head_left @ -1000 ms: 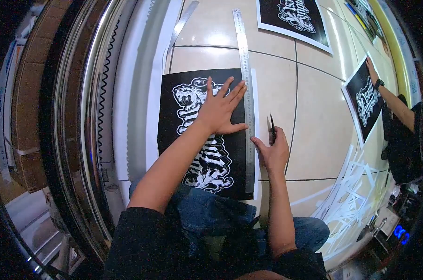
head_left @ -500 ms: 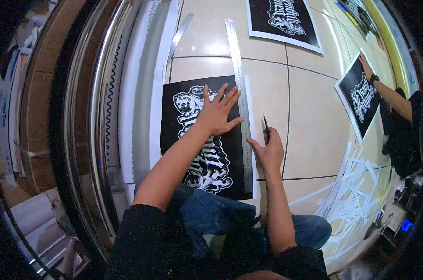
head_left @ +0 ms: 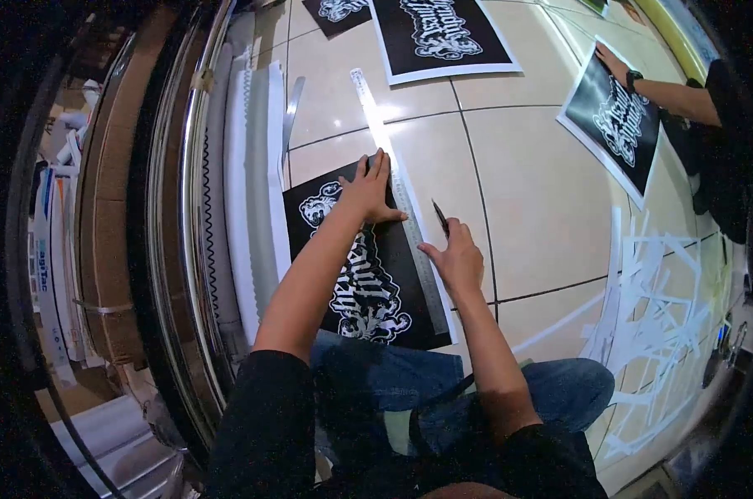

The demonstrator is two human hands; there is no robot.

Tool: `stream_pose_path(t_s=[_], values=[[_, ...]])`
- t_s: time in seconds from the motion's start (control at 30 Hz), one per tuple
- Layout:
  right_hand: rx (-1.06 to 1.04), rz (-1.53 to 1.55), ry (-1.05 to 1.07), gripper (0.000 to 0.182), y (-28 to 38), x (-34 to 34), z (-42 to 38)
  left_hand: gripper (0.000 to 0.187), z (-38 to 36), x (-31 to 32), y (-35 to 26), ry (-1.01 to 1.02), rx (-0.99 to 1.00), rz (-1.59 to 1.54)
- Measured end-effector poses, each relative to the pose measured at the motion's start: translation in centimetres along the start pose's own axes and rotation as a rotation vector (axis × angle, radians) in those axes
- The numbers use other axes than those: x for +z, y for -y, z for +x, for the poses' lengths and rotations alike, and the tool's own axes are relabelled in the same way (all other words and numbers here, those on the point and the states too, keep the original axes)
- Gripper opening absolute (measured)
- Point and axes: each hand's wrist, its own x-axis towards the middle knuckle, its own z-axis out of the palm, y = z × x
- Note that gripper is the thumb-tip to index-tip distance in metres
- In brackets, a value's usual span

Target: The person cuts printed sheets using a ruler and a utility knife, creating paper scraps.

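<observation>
A black sheet printed with white gothic lettering and lion figures (head_left: 372,287) lies on the tiled floor before my knees. Along its right edge runs a long steel ruler (head_left: 415,229), with a thin strip of white margin showing beyond it. My left hand (head_left: 371,193) is spread over the print, its fingertips and thumb at the ruler's edge. My right hand (head_left: 458,259) is closed around a slim dark craft knife (head_left: 441,218), its tip pointing up and away. The right thumb reaches toward the ruler's right side.
A second metal ruler (head_left: 292,108) lies at upper left beside rolls (head_left: 239,166). Another bordered print (head_left: 443,41) rests farther ahead. On the right, another person's hand (head_left: 613,65) touches a similar print (head_left: 617,125), above a heap of white paper strips (head_left: 651,324).
The view has shifted. The ruler and print now appear tilted further left, and my left fingers are closer together. The knife stays in my right hand.
</observation>
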Motion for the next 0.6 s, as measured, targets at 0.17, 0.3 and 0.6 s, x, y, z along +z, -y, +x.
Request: stream_pose_path(t_s=[0.17,0.3,0.6], values=[[0.038,-0.007,0.070,0.067,0.1,-0.5,0.1,0.145,0.2,-0.6,-0.1,0.010,0.013,0.049],[0.038,0.079,0.037,0.049,0.2,-0.9,1.3,0.142,0.0,-1.0,-0.5,-0.006,-0.002,0.061],[-0.067,-0.118,-0.049,0.039,2.3,0.5,10.8,0.147,0.3,0.0,0.6,-0.084,0.045,0.055]])
